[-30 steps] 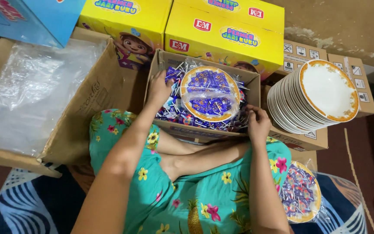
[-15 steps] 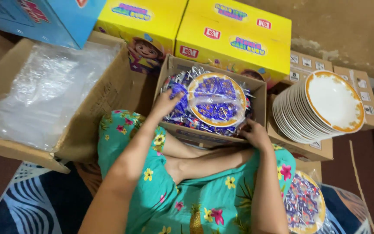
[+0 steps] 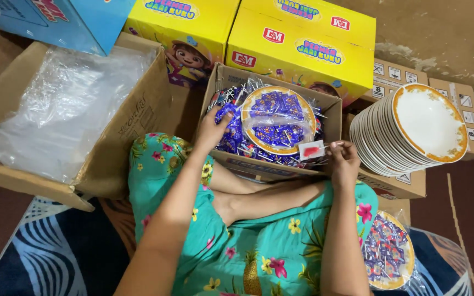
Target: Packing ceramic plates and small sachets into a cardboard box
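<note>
A small cardboard box (image 3: 333, 115) in front of my lap is packed with blue-wrapped candies. On top lies a gold-rimmed plate (image 3: 277, 119) filled with the same candies and wrapped in clear plastic. My left hand (image 3: 212, 130) rests on the candies at the plate's left edge. My right hand (image 3: 344, 160), at the box's front right corner, pinches a thin stick with a small white and red tag (image 3: 311, 149) on it.
A slanted stack of white gold-rimmed plates (image 3: 412, 131) stands on cartons at the right. Another wrapped candy plate (image 3: 387, 257) lies by my right knee. A big carton lined with clear plastic (image 3: 67, 115) sits left. Yellow boxes (image 3: 303, 46) stand behind.
My right hand left the box's front edge and now holds up a small tagged stick. My left hand slid down from the plate's far left to its near left side.
</note>
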